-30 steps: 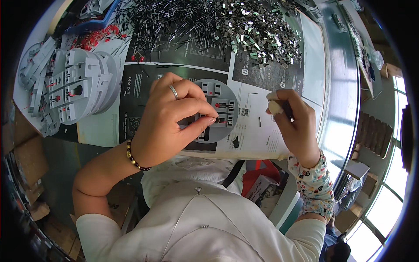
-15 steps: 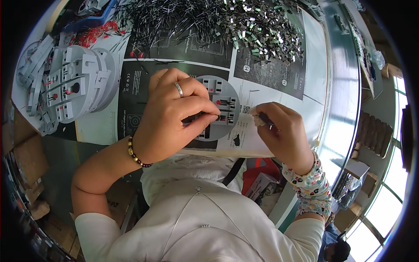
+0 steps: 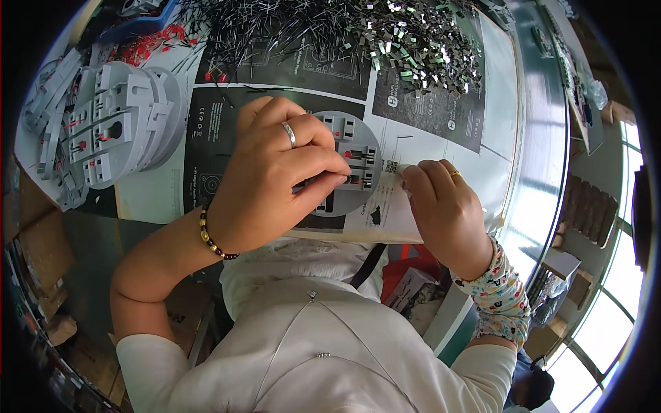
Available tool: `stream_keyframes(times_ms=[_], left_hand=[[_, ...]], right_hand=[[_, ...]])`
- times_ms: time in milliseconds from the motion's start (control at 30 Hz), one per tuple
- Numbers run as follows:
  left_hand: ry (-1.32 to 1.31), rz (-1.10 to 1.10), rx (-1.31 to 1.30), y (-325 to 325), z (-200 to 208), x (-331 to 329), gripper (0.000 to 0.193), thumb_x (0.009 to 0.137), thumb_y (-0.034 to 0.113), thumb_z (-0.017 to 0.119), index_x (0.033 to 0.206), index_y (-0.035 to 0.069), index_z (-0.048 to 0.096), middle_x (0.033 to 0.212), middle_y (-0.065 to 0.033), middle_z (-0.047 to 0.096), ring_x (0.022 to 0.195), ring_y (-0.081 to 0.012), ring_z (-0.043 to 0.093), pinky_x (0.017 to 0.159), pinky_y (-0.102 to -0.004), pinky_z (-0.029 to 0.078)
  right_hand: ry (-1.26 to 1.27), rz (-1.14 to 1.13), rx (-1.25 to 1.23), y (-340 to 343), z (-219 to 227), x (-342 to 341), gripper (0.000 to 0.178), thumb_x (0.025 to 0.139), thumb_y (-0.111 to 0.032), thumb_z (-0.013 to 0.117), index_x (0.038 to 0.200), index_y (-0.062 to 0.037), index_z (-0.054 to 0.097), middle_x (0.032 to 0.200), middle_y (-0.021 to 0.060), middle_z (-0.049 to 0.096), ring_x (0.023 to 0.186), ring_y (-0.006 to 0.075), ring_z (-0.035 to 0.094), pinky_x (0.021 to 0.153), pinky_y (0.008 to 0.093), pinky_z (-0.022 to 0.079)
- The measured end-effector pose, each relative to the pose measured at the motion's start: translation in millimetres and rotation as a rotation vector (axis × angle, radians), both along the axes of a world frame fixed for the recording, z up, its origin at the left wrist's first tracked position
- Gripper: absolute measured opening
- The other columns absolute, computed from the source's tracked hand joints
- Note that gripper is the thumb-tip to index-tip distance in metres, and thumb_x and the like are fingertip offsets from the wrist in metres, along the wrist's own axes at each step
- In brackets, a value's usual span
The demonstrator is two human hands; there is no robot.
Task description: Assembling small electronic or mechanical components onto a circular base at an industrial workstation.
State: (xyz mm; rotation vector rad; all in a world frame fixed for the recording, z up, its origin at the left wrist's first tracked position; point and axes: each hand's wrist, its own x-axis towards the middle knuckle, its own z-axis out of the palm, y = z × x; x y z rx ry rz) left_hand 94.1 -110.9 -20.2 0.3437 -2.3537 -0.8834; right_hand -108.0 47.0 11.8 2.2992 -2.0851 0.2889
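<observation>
A round grey plastic disc with raised white-grey blocks and slots lies on the printed sheet in front of me. My left hand reaches over its left half, thumb and forefinger pinched at the blocks. What they grip, if anything, is hidden. Beside the fingertips, small red bits and thin dark pins sit in the blocks. My right hand is to the right of the disc, apart from it, with its fingers curled and thumb tucked under. Whatever lies inside that hand cannot be made out.
Grey discs with blocks are stacked at the left beside loose grey parts. Red pieces lie near a blue tray. Thin black pins and small shiny dark plates are heaped at the back.
My right hand has turned over, hiding the small dark piece with a pale covering that showed between its fingers. My left hand stays at the disc, still pinched.
</observation>
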Motion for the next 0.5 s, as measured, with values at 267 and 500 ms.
stream_keyframes(times_ms=[267, 500], left_hand=[[-0.019, -0.035, -0.046, -1.7, 0.7, -1.3, 0.018, 0.072, 0.001, 0.079, 0.085, 0.012, 0.072, 0.09, 0.0033, 0.063, 0.086, -0.0191, 0.049, 0.092, -0.0354, 0.038], [-0.04, -0.06, -0.063, -1.8, 2.9, -3.8, 0.019, 0.071, 0.0, 0.079, 0.085, 0.011, 0.071, 0.09, 0.0024, 0.062, 0.086, -0.0191, 0.049, 0.093, -0.0357, 0.038]], right_hand=[[-0.707, -0.188, 0.21, -7.1, 11.5, -8.2, 0.016, 0.088, 0.005, 0.066, 0.104, 0.0008, 0.063, 0.086, 0.0078, 0.066, 0.064, 0.0169, 0.058, 0.059, 0.0281, 0.05], [-1.499, -0.53, 0.531, -28.6, 16.7, 4.7, 0.011, 0.097, 0.002, 0.06, 0.108, 0.0027, 0.062, 0.085, 0.0092, 0.067, 0.064, 0.0125, 0.06, 0.054, 0.0237, 0.052]])
